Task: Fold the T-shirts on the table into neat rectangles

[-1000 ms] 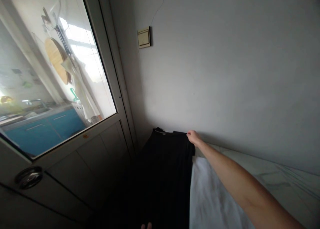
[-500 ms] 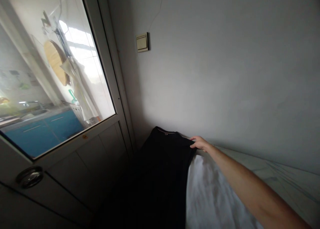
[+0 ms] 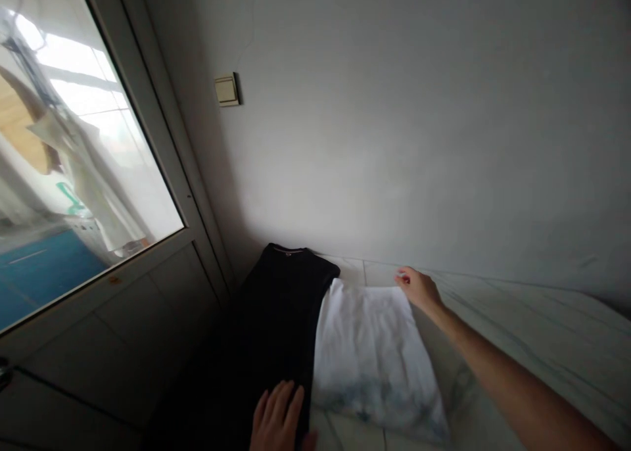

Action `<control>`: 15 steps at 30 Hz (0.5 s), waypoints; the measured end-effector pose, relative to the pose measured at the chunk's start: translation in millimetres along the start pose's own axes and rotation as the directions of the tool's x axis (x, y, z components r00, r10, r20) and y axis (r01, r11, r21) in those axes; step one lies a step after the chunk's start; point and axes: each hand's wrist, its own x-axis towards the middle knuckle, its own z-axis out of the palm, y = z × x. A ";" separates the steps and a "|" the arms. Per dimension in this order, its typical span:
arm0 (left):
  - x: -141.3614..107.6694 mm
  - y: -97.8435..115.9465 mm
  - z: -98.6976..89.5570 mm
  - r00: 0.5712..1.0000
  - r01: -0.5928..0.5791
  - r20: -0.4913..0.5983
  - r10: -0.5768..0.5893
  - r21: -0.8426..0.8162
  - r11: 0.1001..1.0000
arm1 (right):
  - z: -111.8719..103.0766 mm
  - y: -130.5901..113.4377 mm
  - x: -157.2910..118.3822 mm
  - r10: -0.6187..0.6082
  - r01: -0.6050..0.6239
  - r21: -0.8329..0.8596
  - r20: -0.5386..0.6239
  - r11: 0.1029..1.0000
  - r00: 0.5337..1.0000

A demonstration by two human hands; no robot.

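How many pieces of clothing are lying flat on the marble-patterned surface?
2: a folded black T-shirt beside the grey door, and a folded white garment just right of it. Others could lie beneath them.

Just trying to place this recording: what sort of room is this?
Probably a small room in a home: a glass-paned door, a plain wall switch, and a black T-shirt and white cloth laid out on a marble-patterned surface.
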 end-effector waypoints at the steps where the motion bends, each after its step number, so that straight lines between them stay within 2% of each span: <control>1: 28.2 4.7 -5.7 1.000 0.011 -0.011 -0.011 -0.057 0.998 | -9.1 15.0 -14.6 0.050 -0.051 -0.030 -0.022 0.998 0.998; 2: 59.2 10.8 -11.8 0.999 0.035 -0.018 -0.038 -0.112 0.993 | -15.5 25.9 -28.8 0.100 -0.100 -0.045 -0.018 0.994 0.995; 4: 123.2 25.8 -21.0 1.000 -0.013 0.025 0.018 -0.183 0.983 | -20.2 34.0 -53.7 0.166 -0.164 -0.036 0.053 0.986 0.985; 6: 178.0 41.1 -21.6 0.994 -0.048 0.095 0.063 -0.152 0.987 | -16.3 26.8 -71.0 0.178 -0.179 -0.004 0.143 0.984 0.974; 8: 213.4 53.4 -13.8 0.986 -0.070 0.142 0.089 -0.132 0.989 | -8.3 11.8 -79.9 0.190 -0.198 0.020 0.191 0.980 0.963; 11: 227.4 61.6 3.0 0.979 -0.085 0.174 0.103 -0.108 0.990 | 2.0 -7.4 -82.4 0.243 -0.270 0.082 0.245 0.959 0.938; 13: 220.4 60.2 10.8 0.982 -0.070 0.167 0.085 -0.091 0.993 | 3.1 -10.5 -81.5 0.244 -0.301 0.162 0.301 0.940 0.922; 15: 210.0 56.3 14.6 0.985 -0.040 0.165 0.054 -0.088 0.995 | -2.5 -3.2 -80.5 0.235 -0.322 0.223 0.343 0.920 0.910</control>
